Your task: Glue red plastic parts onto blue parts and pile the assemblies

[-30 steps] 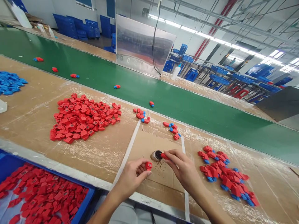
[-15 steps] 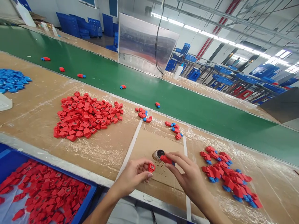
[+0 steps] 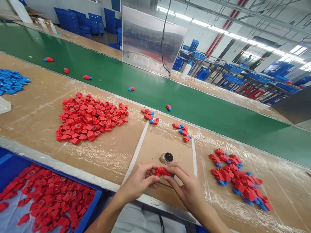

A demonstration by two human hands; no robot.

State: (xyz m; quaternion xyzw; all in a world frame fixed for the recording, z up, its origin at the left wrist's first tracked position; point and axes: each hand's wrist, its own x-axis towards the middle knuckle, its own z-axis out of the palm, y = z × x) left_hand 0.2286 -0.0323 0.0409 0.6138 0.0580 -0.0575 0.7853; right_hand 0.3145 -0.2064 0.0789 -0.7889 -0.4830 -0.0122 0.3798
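Between the fingertips of my left hand [image 3: 139, 179] is a small red plastic block [image 3: 158, 173]. My right hand [image 3: 186, 183] grips a red-and-blue plastic piece [image 3: 166, 172], its blue end partly covered by my fingers. The two parts meet in front of me, touching or nearly so; the fingers hide the exact contact. Just beyond them a small round jar [image 3: 167, 157] with a black top stands on a cardboard sheet [image 3: 155, 142]. To the right lies a cluster of red-and-blue pieces [image 3: 239, 176].
A heap of red blocks [image 3: 89, 118] lies on the table at left, with blue parts [image 3: 12, 81] farther left. A blue bin [image 3: 93, 202] of red blocks sits at lower left. Behind runs a green conveyor belt [image 3: 109, 82] carrying several pieces.
My right hand has moved left and toward me, from beside the jar, bringing its piece up to the red block in my left hand. The pieces on the belt have shifted slightly right.
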